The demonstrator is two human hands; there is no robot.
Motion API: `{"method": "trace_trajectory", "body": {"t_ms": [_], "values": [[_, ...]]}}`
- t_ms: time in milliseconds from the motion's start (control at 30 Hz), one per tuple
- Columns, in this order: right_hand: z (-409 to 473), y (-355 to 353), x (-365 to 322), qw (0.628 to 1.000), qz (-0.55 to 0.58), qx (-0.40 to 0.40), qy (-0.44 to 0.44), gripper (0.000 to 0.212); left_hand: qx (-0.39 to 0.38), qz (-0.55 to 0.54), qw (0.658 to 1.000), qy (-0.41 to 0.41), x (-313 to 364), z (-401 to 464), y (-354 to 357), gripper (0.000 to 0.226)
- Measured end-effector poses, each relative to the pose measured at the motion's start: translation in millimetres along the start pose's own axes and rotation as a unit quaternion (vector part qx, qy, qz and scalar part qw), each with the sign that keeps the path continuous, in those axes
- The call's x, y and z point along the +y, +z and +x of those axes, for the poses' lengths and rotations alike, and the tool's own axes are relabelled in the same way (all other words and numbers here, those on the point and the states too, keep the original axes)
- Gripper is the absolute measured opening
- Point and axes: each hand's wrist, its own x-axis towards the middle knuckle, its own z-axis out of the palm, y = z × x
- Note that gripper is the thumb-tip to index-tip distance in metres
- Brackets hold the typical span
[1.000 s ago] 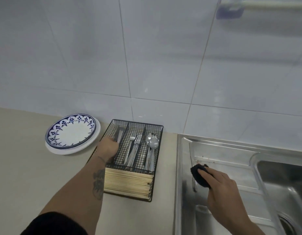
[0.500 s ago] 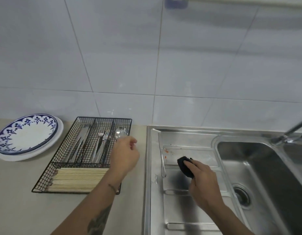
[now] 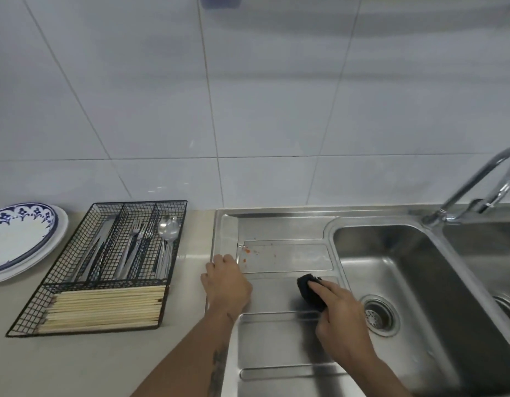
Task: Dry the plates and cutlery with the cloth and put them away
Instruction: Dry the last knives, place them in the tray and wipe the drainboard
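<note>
Right hand (image 3: 338,319) grips dark cloth (image 3: 308,290), partly hidden beneath fingers; left hand (image 3: 226,282) curled, contents indiscernible, beside it.

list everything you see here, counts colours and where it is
plates: two stacked, blue-patterned on plain white, counter far left
cutlery basket: one, black wire, counter beside sink
forks: several, silver, middle slot
spoons: several, silver, right slot
chopsticks: a bundle, pale wood, front slot
sink: one, steel, right, drainboard with red specks
tap: one, chrome, far right
cloth: one, black, on drainboard
left hand: on drainboard edge, holds nothing
right hand: grips the cloth
</note>
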Motion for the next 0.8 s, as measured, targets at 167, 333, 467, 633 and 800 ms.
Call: {"method": "trace_trajectory", "body": {"t_ms": [167,333,467,633,800], "values": [[5,1,8,0.999,0.023,-0.027,-0.012,0.065,-0.014,-0.021,0.997,-0.068,3,-2,-4,0.042],[17,-2,15,0.998,0.043,-0.045,-0.030,0.066,-0.017,-0.003,0.997,-0.073,3,-6,-8,0.040],[21,1,16,0.996,0.054,-0.062,-0.035,0.068,-0.020,0.012,0.997,-0.070,-1,-11,-11,0.040],[15,-1,16,0.996,0.053,-0.069,-0.035,0.065,-0.019,0.024,0.998,-0.049,-9,-17,-15,0.042],[5,-11,10,0.996,0.043,-0.077,-0.009,0.063,-0.029,-0.008,0.999,-0.032,-23,-23,-20,0.039]]}}
